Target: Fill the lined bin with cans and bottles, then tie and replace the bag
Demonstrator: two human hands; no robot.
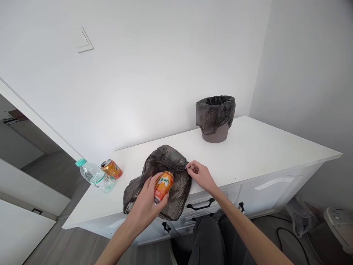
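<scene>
My left hand (147, 204) is wrapped round an orange soda can (164, 186) and holds it at the mouth of a dark grey plastic bag (162, 176) lying on the white countertop (248, 154). My right hand (200, 175) pinches the bag's right edge between thumb and fingers. A second orange can (111, 169) lies on its side at the left. Beside it lies a clear water bottle (95, 176) with a teal cap.
A small grey bin (215, 117) lined with a dark bag stands at the back of the counter near the wall corner. Drawers with black handles (200, 204) are below the counter's front edge. A bag and a white appliance sit on the floor at the right.
</scene>
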